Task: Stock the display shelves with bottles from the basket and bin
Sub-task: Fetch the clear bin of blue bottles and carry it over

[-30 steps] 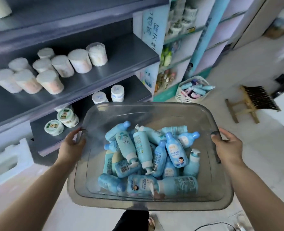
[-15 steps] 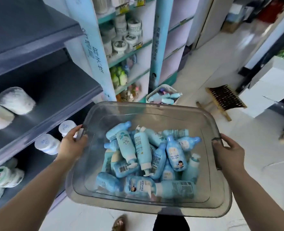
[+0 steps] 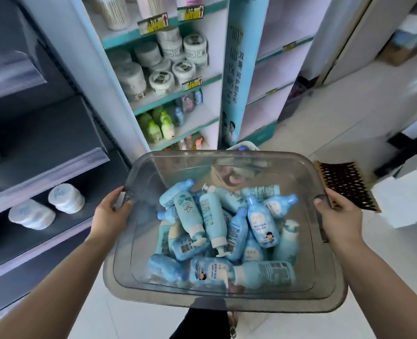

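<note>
1. Left hand [image 3: 109, 211] grasps the left end of the bin [image 3: 227, 303], thumb over the rim and fingers curled underneath.
2. On the other side, my view shows the right hand [image 3: 337, 216] clamped on the bin's right-end handle, thumb lying on top of the rim.
3. Between the two hands the bin is carried in the air at about waist height. It is a smoky, see-through plastic tub, roughly level.
4. Inside it I see a loose heap of blue bottles [image 3: 227, 231] lying on their sides, piled across each other. One with a cartoon face on its label [image 3: 262, 222] lies on top of the heap, toward the right, and a pump bottle [image 3: 212, 216] lies beside it, pump end toward me.
5. To the left stands a dark grey shelf unit [image 3: 55, 143]. Two white round tubs [image 3: 66, 198] sit on its lower level, close to one another.
6. Past the bin's far right corner, a woven stool [image 3: 344, 184] stands on the pale floor [image 3: 325, 123].
7. Just behind the bin's far rim, I can make out the white edge of the basket [image 3: 244, 145]; the bin hides most of it.
8. Furthest off are the display shelves [image 3: 173, 94] with teal edging: white jars [image 3: 161, 79] on an upper level, green bottles [image 3: 153, 129] below, yellow price tags [image 3: 191, 83] on the edges.
</note>
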A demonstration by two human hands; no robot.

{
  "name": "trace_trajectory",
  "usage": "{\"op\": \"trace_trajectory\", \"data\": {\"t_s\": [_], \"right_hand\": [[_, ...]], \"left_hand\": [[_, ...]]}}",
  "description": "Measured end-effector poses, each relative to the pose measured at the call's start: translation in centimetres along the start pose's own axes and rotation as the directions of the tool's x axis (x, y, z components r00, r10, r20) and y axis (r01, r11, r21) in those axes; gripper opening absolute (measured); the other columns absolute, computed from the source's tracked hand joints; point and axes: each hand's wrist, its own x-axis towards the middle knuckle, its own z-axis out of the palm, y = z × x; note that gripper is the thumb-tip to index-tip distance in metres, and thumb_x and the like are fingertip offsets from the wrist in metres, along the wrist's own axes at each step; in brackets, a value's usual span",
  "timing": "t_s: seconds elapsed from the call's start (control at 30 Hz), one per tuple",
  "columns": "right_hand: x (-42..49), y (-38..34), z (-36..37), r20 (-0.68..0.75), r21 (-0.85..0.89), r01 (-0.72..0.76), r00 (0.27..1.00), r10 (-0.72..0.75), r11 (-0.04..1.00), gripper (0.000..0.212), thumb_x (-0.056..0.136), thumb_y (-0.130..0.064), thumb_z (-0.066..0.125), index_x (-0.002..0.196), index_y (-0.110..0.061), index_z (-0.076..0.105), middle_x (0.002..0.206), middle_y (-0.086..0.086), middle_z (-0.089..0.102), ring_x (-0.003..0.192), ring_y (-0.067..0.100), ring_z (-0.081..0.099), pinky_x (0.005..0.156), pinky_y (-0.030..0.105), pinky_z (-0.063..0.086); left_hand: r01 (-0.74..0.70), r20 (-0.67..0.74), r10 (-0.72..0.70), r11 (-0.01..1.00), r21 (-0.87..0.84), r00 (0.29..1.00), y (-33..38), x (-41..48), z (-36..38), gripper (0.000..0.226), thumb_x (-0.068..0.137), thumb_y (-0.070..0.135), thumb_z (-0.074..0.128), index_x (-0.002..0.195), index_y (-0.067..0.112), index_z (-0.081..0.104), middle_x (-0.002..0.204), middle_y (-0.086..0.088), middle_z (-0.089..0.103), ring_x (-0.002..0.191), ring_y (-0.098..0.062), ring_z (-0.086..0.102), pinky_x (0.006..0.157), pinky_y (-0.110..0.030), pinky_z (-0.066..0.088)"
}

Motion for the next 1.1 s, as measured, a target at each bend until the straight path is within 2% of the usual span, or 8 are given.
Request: {"op": "trace_trajectory", "data": {"t_s": [0.1,0.27,0.4,0.5,0.67,0.83,0.97,1.1], "right_hand": [[5.8,-0.7,1.2,0.040,-0.003,0.026,0.999,-0.026,1.000,0.038,0.087,-0.010,0.066,0.124,-0.013,0.062,0.105,0.004,0.067,0.084,0.015,0.063,0.086,0.029,0.049],[15.4,-1.1,3.2,0.068,-0.024,0.027,0.997,-0.026,0.999,0.037,0.084,-0.014,0.070,0.121,-0.019,0.064,0.097,-0.001,0.069,0.086,0.013,0.065,0.092,0.038,0.052],[22.8,-2.7,4.3,0.108,-0.019,0.054,0.993,-0.052,0.998,0.031,0.085,-0.010,0.068,0.113,-0.025,0.066,0.085,0.000,0.069,0.054,-0.005,0.059,0.055,0.015,0.051],[27.9,-4.1,5.2,0.129,-0.052,0.051,0.991,-0.044,0.997,0.034,0.085,-0.013,0.069,0.118,-0.018,0.066,0.071,-0.006,0.065,0.053,0.002,0.058,0.057,0.022,0.053],[36.3,-6.3,7.5,0.245,-0.105,0.109,0.966,-0.081,0.988,0.035,0.084,-0.014,0.070,0.118,-0.022,0.065,0.045,-0.009,0.053,0.037,-0.001,0.043,0.041,0.009,0.040],[43.7,-8.6,10.1,0.440,-0.173,0.185,0.893,-0.093,0.967,0.038,0.084,-0.019,0.069,0.122,-0.017,0.064,0.069,0.001,0.059,0.055,0.009,0.050,0.060,0.023,0.045],[48.0,-10.8,12.2,0.566,-0.176,0.279,0.813,-0.135,0.944,0.039,0.084,-0.017,0.070,0.122,-0.012,0.063,0.085,0.006,0.066,0.062,0.008,0.056,0.054,0.009,0.045],[49.7,-12.0,14.1,0.665,-0.180,0.340,0.734,-0.141,0.923,0.039,0.083,-0.016,0.072,0.120,-0.007,0.063,0.092,0.007,0.066,0.072,0.013,0.057,0.067,0.018,0.045]], "left_hand": [[0.031,-0.042,-0.032,0.999,-0.016,0.999,1.1,2.2,3.6,0.034,0.089,0.025,0.060,0.121,0.036,0.056,0.098,-0.002,0.065,0.067,-0.020,0.055,0.069,-0.038,0.052],[0.098,-0.086,-0.098,0.995,-0.001,0.991,3.7,6.7,9.7,0.037,0.089,0.024,0.059,0.123,0.037,0.054,0.100,-0.002,0.066,0.068,-0.021,0.060,0.065,-0.036,0.053],[0.109,-0.122,-0.106,0.994,0.014,0.987,6.9,8.9,14.1,0.040,0.090,0.023,0.059,0.128,0.032,0.052,0.102,-0.002,0.063,0.079,-0.022,0.058,0.068,-0.035,0.050],[0.145,-0.159,-0.145,0.989,-0.011,0.977,8.9,9.4,16.9,0.039,0.091,0.021,0.059,0.128,0.031,0.053,0.098,-0.001,0.064,0.077,-0.021,0.059,0.064,-0.033,0.049],[0.243,-0.268,-0.244,0.969,-0.036,0.932,10.7,9.3,21.3,0.038,0.090,0.023,0.059,0.125,0.037,0.053,0.089,-0.003,0.066,0.057,-0.022,0.053,0.052,-0.034,0.050],[0.356,-0.416,-0.389,0.921,-0.158,0.822,13.3,6.1,26.4,0.035,0.092,0.017,0.056,0.126,0.026,0.055,0.075,-0.005,0.059,0.050,-0.023,0.041,0.051,-0.032,0.047],[0.407,-0.516,-0.490,0.871,-0.273,0.702,14.5,2.3,30.9,0.036,0.091,0.015,0.058,0.125,0.026,0.057,0.062,-0.006,0.052,0.050,-0.022,0.041,0.051,-0.029,0.045],[0.438,-0.567,-0.567,0.823,-0.360,0.598,13.5,-1.2,34.4,0.034,0.090,0.020,0.059,0.122,0.032,0.057,0.066,-0.010,0.054,0.051,-0.024,0.043,0.052,-0.031,0.045]]}}
